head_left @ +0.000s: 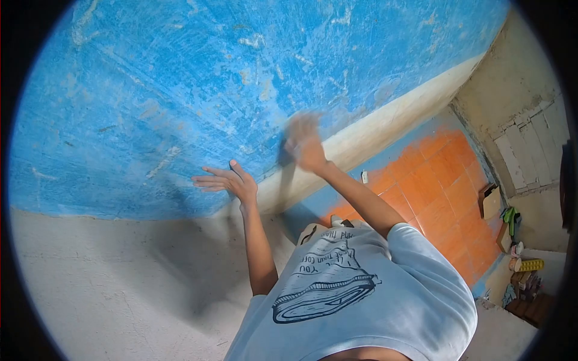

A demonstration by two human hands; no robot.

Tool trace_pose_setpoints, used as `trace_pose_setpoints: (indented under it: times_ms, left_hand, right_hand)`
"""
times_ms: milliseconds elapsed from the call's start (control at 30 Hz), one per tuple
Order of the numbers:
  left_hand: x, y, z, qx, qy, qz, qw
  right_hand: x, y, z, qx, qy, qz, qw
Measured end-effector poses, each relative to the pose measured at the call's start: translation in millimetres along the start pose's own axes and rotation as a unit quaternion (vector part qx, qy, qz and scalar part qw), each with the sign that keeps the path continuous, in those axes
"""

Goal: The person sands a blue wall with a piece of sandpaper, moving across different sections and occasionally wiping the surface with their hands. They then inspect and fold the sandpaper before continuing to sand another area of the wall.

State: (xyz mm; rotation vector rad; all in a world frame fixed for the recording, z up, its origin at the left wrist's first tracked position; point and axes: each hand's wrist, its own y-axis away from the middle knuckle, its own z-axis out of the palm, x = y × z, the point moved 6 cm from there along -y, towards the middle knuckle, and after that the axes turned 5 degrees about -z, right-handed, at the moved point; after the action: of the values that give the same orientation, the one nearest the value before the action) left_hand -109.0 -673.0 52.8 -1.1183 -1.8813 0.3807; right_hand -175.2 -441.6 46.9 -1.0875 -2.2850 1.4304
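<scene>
My left hand point(226, 182) is held up in front of the blue wall point(180, 84), its fingers stretched out and spread, with nothing in it. To its right and a little higher, my right hand point(306, 142) is smeared by motion, so its finger posture is unclear. It overlaps the lower edge of the blue paint, above a cream band point(385, 129) along the foot of the wall. Both forearms reach forward from a light T-shirt point(385, 295) with dark printing.
An orange tiled floor point(433, 180) with blue edging lies to the right, with a small white object point(364, 176) on it. A plain grey wall point(90, 271) is on the left. Assorted items, including a yellow object point(531, 265), stand along the far right wall.
</scene>
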Motion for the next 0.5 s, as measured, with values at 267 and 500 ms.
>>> trace_pose_setpoints:
  times_ms: [267,500]
  left_hand:
    - [-3,1,-6,-0.041,0.006,0.007,0.999]
    - [-8,2,-15,-0.086,-0.02,0.018,0.996]
  right_hand:
    - [69,5,-12,0.133,-0.127,0.228,0.956]
    - [-3,27,29,-0.221,-0.093,-0.024,0.971]
